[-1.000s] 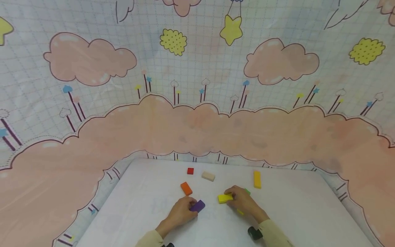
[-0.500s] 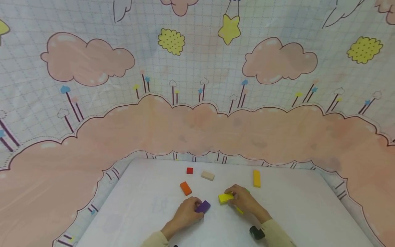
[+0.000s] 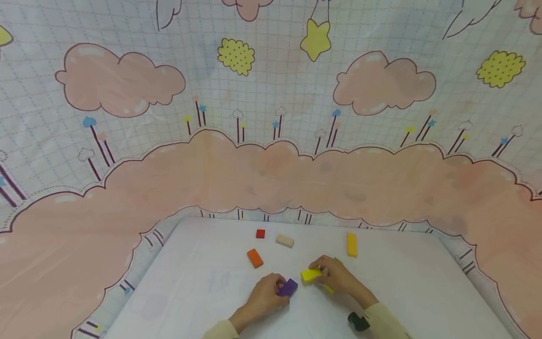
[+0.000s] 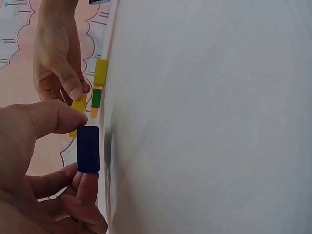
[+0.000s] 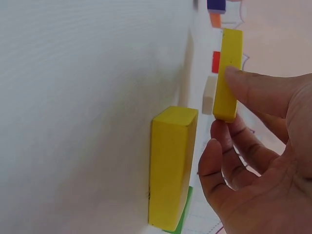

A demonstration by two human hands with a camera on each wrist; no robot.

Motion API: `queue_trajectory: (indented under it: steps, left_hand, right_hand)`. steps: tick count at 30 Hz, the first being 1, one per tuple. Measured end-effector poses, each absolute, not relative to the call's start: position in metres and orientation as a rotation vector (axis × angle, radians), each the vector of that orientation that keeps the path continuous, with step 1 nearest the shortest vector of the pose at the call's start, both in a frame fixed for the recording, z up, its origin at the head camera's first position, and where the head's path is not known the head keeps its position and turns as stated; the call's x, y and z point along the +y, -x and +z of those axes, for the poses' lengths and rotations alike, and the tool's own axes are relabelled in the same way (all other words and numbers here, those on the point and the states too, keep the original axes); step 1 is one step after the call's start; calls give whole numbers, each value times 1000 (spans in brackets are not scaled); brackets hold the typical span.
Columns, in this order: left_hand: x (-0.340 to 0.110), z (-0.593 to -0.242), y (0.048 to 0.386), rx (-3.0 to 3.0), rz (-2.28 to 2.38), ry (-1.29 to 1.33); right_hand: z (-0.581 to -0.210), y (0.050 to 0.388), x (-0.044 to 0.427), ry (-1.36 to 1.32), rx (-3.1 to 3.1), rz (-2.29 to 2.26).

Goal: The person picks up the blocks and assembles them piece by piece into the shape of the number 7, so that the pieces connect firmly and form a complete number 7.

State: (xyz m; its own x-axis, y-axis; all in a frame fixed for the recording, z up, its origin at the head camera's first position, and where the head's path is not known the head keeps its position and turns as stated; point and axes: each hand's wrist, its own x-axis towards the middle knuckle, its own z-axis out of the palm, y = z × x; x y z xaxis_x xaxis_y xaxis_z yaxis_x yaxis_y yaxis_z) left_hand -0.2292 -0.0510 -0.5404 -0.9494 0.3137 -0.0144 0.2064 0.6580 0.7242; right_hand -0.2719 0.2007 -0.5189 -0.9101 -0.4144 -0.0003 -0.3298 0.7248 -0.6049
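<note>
My left hand (image 3: pixel 266 294) pinches a purple block (image 3: pixel 288 288) between thumb and fingers. The left wrist view shows that purple block (image 4: pixel 88 149) a little off the tabletop. Facing it, my right hand (image 3: pixel 338 275) grips a yellow block (image 3: pixel 310 276) by its edges. In the right wrist view this held yellow block (image 5: pixel 228 75) is raised above the surface. A second yellow block (image 5: pixel 168 165) lies on the table below the right hand, and a green block (image 5: pixel 184 214) shows partly behind it. A gap separates the purple block from the held yellow one.
Farther back on the white table (image 3: pixel 178 292) lie an orange block (image 3: pixel 255 258), a red block (image 3: pixel 260 234) and a beige block (image 3: pixel 285 240). An amber-yellow block (image 3: pixel 352 245) lies at the back right. A patterned cloth (image 3: pixel 271 179) rises behind the table.
My left hand has carried the purple block rightward, closer to the yellow block. The right hand has shifted only slightly, still gripping its yellow block. The loose blocks stay where they were.
</note>
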Motion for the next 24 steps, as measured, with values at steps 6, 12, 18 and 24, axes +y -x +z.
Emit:
queue_trajectory:
  steps: [6,12,18,24]
  left_hand:
    - [-47,-539,226,2744,1167,-477]
    - [-42,-539,226,2707,1161,-473]
    - [-38,-538,224,2706,1147,-470]
    - [-34,-537,221,2734,1119,-478]
  right_hand:
    - [-519,272,204,642,2775,-927]
    - [-521,276,210,764,2770,-881]
    - [-521,278,214,836,2722,-890]
    - [-521,282,213,857,2691,-853]
